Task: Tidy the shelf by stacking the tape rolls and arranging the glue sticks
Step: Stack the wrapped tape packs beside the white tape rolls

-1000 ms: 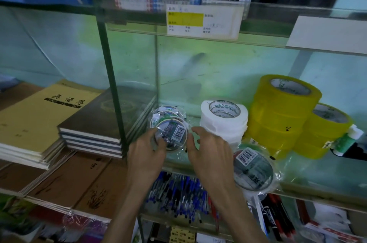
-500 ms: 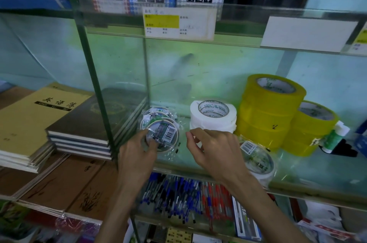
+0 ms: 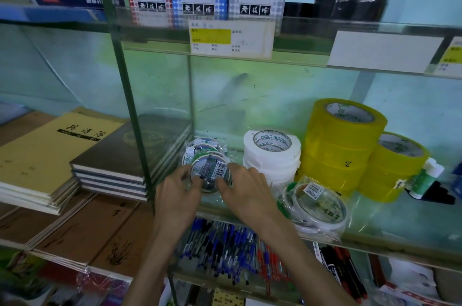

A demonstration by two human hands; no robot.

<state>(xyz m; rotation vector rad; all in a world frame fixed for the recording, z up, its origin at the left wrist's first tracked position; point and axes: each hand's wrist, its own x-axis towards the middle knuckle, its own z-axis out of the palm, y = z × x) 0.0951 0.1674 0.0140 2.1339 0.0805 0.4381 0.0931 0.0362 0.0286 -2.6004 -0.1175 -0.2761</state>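
The left hand (image 3: 180, 190) and right hand (image 3: 246, 190) pinch a plastic-wrapped pack of small tape rolls (image 3: 208, 170) near the front edge of the glass shelf (image 3: 400, 235). Just to the right stand stacked white tape rolls (image 3: 271, 155), then 2 yellow tape stacks (image 3: 342, 145). Another wrapped pack (image 3: 317, 203) sits at the front edge. A glue stick (image 3: 425, 178) leans at far right, with bare glass in front of it.

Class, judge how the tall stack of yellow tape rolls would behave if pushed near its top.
The tall yellow stack is separate rolls, so the top one would probably slide off first. On the smooth glass shelf a low push likely slides everything. A fallen roll may roll away.
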